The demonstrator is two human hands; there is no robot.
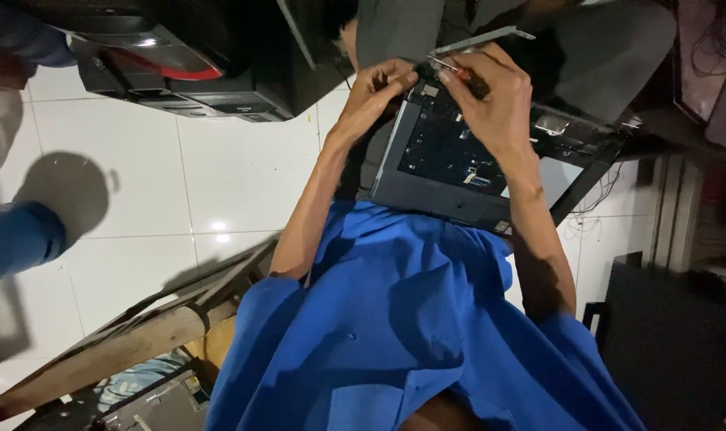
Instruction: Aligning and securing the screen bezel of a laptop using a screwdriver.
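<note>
Laptop (475, 172) open-chassis on lap, far edge under both hands. Right hand (491, 100) grip closed round screwdriver (457, 72); left hand (375, 88) pinching at chassis corner, contents not visible. Best kept: driver square to screw, chassis steadied, light pressure.

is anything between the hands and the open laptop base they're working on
Nothing visible. Both the left hand and the right hand, which holds a screwdriver, are already at the top corner of the laptop base.
</note>
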